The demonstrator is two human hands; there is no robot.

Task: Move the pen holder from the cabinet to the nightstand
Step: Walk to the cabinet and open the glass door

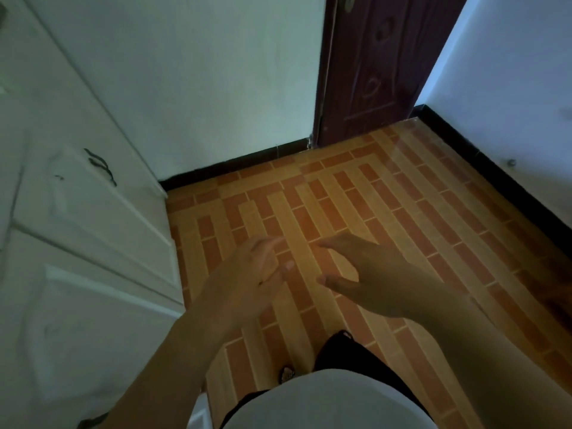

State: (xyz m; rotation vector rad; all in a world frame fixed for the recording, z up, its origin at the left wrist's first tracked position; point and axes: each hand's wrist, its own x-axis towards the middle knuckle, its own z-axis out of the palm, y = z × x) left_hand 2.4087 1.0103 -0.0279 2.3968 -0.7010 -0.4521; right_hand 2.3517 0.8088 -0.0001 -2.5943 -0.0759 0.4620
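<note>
**Both hands empty, pen holder out of frame**

Your left hand (257, 274) and right hand (365, 274) hover over the brick-pattern floor tiles (418, 218), holding nothing. The left fingers (266, 247) are loosely spread and motion-blurred. The right thumb (335, 281) and forefinger (339, 243) stand apart in an open C with nothing between them.

The pen holder is not in view and neither is the nightstand, so I can't tell where it sits. The white cabinet (77, 218) runs along your left with its panelled fronts closed and a dark handle (100, 165) on one. A dark red door (371, 72) is ahead.

My read is that the pickup is not yet done. Lift your head and turn left so the cabinet's storage comes into frame before you reach. Grip the holder round its body, not its rim. Keep it upright so any pens stay in, with the other hand ready under the base
</note>
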